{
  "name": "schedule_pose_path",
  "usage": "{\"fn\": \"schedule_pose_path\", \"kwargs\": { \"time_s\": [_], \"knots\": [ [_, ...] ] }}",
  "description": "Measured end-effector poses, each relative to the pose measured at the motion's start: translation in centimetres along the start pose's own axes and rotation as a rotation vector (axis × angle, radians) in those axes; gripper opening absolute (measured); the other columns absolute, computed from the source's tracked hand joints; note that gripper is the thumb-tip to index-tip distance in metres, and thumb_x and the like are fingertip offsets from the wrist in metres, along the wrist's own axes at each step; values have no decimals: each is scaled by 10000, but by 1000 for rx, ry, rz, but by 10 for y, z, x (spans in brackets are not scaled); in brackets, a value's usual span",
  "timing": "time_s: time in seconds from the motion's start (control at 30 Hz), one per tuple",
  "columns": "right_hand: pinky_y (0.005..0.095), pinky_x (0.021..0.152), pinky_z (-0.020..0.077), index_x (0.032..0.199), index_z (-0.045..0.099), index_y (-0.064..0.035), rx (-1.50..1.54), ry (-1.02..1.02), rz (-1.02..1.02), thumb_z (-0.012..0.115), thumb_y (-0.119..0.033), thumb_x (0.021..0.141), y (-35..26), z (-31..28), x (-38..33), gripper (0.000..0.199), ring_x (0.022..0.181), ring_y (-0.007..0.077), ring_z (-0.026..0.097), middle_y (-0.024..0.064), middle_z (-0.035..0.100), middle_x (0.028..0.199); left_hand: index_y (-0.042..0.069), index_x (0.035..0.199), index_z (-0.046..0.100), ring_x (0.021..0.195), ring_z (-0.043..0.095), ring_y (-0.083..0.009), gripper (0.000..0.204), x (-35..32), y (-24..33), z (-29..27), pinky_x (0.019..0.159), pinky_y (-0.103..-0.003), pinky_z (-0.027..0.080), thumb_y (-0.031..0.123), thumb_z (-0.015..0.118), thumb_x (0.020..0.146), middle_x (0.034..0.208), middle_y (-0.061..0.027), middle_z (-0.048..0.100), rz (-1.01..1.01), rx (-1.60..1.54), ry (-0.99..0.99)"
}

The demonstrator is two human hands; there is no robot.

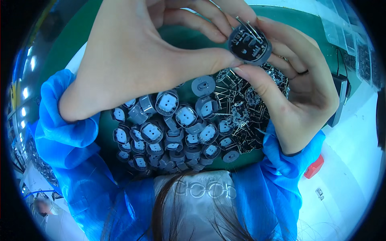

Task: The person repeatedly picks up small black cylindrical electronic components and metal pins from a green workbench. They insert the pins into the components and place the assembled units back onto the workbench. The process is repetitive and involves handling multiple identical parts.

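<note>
Between my two hands, above the green mat (217,160), is a round grey housing (250,45) with a black circuit board in its face and thin metal pins sticking up from it. My left hand (132,52) pinches its left side with thumb and fingers. On the other side, the thumb and fingers of my right hand (299,76) close round it. Below my left hand lies a heap of grey plastic housings (167,102), many showing pale two-holed faces. Beneath my right hand sits a tangled pile of small circuit boards with metal leads (245,110), partly hidden by that hand.
A black box (341,94) with a cable stands at the mat's right side. Clear plastic bins (337,28) are at the far right. On the white table, a red object (314,166) lies by my right sleeve, with a small metal part (319,194) nearer to me.
</note>
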State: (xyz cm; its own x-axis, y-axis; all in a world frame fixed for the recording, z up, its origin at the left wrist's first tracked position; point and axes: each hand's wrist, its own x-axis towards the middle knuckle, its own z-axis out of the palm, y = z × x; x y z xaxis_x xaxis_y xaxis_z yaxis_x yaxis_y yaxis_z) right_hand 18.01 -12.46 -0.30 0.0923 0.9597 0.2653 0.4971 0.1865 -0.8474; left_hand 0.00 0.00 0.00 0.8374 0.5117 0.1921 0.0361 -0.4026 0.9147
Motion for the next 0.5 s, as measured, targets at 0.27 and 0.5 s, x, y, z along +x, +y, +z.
{"fn": "schedule_pose_path", "kwargs": {
  "time_s": [0.27, 0.5],
  "knots": [
    [349, 868, 573, 1154, 595, 96, 62, 186, -394, 792, 77, 687, 32, 10, 0, 508, 1043, 281, 641, 209, 607, 1156, -42, 1010, 659, 858, 675, -169, 279, -10, -3, -3, 757, -262, 572, 1, 777, 761, 1040, -145, 640, 126, -62, -17],
    [310, 809, 574, 1082, 658, 75, -116, 149, -515, 802, 72, 646, 28, 6, 0, 459, 989, 255, 652, 204, 643, 1085, -42, 1024, 652, 857, 675, -170, 286, -17, -8, -1, 759, -265, 572, 4, 766, 765, 1032, -143, 642, 78, -90, -16]
  ]
}}
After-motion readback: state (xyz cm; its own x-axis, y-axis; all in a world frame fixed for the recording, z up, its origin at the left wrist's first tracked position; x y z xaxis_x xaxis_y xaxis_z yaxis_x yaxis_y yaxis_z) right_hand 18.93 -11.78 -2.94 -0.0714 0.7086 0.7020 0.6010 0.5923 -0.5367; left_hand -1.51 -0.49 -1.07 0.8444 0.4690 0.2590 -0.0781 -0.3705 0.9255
